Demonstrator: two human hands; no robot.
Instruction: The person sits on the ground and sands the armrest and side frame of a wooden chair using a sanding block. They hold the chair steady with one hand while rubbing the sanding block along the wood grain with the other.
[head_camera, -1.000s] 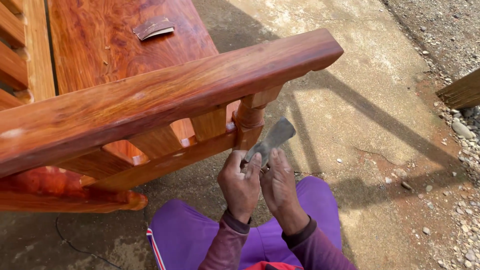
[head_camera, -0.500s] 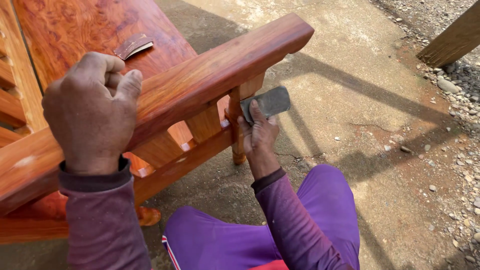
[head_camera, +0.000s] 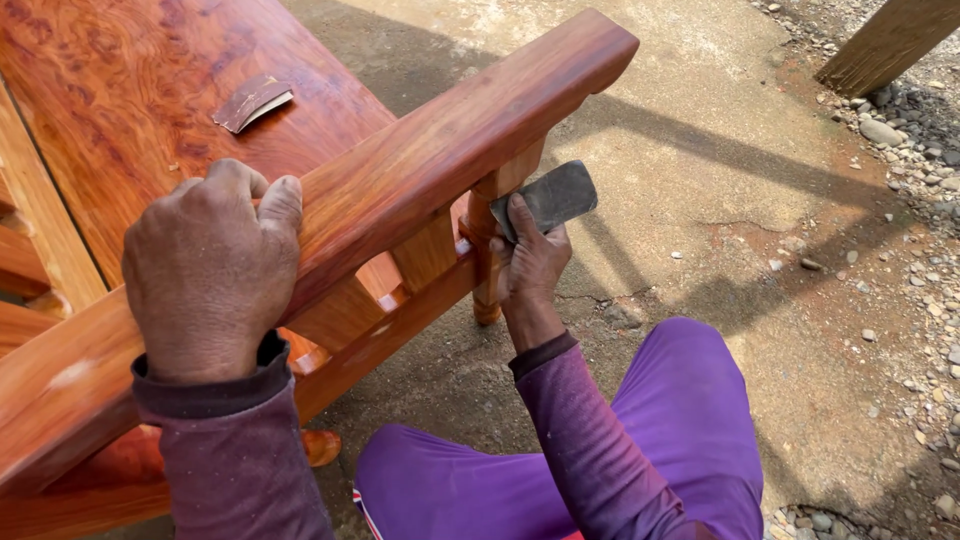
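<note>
A reddish polished wooden bench fills the left half of the view. Its thick armrest (head_camera: 450, 140) runs diagonally across the middle. My left hand (head_camera: 210, 270) grips over the top of the armrest near its lower left end. My right hand (head_camera: 530, 265) holds a dark grey sheet of sandpaper (head_camera: 553, 196) against the turned front post (head_camera: 484, 255) under the armrest's outer end. My purple trouser leg (head_camera: 680, 430) is below the hands.
A second folded piece of sandpaper (head_camera: 252, 101) lies on the bench seat (head_camera: 120, 90). Bare concrete ground (head_camera: 700, 150) spreads to the right, with gravel (head_camera: 900, 140) along its far right edge. A wooden beam end (head_camera: 885, 45) leans in at the top right.
A second ago both hands were together at the sandpaper by the post. My left hand has since gone up onto the armrest, while my right hand stays at the post with the sandpaper.
</note>
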